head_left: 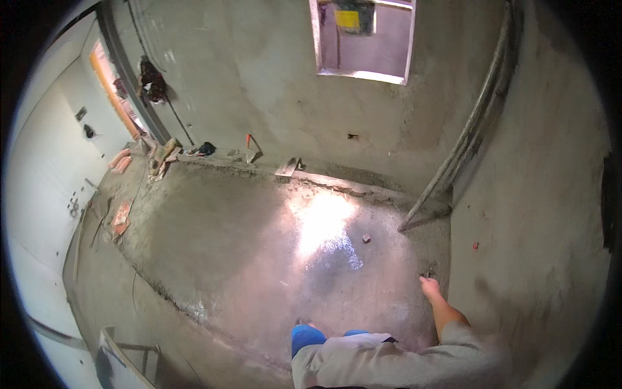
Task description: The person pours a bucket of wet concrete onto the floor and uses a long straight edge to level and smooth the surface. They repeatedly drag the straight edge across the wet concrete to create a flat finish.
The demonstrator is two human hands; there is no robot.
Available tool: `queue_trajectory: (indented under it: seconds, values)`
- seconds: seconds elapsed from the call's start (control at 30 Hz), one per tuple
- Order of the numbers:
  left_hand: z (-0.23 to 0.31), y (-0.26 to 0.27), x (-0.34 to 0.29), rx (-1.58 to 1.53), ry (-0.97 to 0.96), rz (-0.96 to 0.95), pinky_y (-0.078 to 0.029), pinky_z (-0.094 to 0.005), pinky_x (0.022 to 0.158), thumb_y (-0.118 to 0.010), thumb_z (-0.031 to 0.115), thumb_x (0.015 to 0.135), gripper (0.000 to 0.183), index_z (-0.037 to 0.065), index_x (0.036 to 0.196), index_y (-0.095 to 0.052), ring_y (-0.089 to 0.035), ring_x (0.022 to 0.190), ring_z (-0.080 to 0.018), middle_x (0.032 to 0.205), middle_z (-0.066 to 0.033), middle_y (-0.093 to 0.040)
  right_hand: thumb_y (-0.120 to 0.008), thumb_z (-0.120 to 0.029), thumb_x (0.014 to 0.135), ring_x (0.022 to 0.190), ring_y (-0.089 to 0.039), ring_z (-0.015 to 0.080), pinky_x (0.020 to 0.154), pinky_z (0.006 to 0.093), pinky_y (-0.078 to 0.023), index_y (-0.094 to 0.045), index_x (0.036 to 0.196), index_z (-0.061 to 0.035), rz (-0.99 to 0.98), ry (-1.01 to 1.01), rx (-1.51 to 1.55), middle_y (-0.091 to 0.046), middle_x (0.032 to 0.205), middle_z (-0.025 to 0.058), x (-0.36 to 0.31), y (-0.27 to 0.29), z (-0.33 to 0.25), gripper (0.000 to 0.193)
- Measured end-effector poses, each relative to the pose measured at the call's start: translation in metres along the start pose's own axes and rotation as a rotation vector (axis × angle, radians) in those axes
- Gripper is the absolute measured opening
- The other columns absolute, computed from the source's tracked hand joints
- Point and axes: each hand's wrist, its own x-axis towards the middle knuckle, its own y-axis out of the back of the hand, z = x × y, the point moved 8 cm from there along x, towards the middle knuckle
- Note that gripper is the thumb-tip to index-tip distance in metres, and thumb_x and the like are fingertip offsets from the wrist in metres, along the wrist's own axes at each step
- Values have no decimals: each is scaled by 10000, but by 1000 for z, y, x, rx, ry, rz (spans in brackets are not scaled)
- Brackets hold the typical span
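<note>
My right hand [430, 287] reaches forward at the lower right, low beside the right-hand wall. Its fingers look closed, and a small dark bit shows at their tips, too small to name. Under and ahead of it spreads a smooth grey mortar floor [214, 220], with bright light glaring off its wet-looking middle. A small block [367, 238] lies on this floor, forward and left of the hand. My left hand does not show; my grey sleeve and blue-clad legs fill the lower edge.
Long poles [463, 142] lean into the far right corner. By the far wall are a flat float [287, 167] and a trowel with an orange handle [249, 141]. Bags [121, 217] lie at the left. A framed panel [120, 360] stands lower left. A window opening [366, 39] pierces the far wall.
</note>
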Motion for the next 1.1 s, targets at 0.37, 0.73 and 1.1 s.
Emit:
queue_trajectory:
  seconds: [0.37, 0.73, 1.1]
  values:
    - [175, 9, 202, 254, 78, -31, -450, -326, 580, -538, 396, 925, 351, 74, 1041, -613, -615, 718, -228, 853, -67, -639, -596, -456, 906, 1104, -578, 216, 967, 334, -427, -596, 1187, -14, -55, 520, 231, -639, 1161, 132, 64, -22, -520, 525]
    - [588, -268, 222, 297, -313, -258, -490, -285, 641, -591, 224, 915, 252, 33, 1077, -628, -645, 755, -155, 949, -60, -684, -627, -505, 857, 1160, -545, 226, 1000, 335, -397, -544, 1271, 9, 285, 995, 472, -600, 1222, 142, 120, 157, -904, 665]
    - [758, -508, 259, 132, -310, -263, -518, -293, 624, -530, 195, 935, 272, 5, 1114, -607, -679, 778, -190, 958, -113, -693, -646, -551, 829, 1146, -578, 250, 980, 338, -432, -573, 1240, 8, 764, 1173, 427, -620, 1219, 181, 331, 315, -1226, 697]
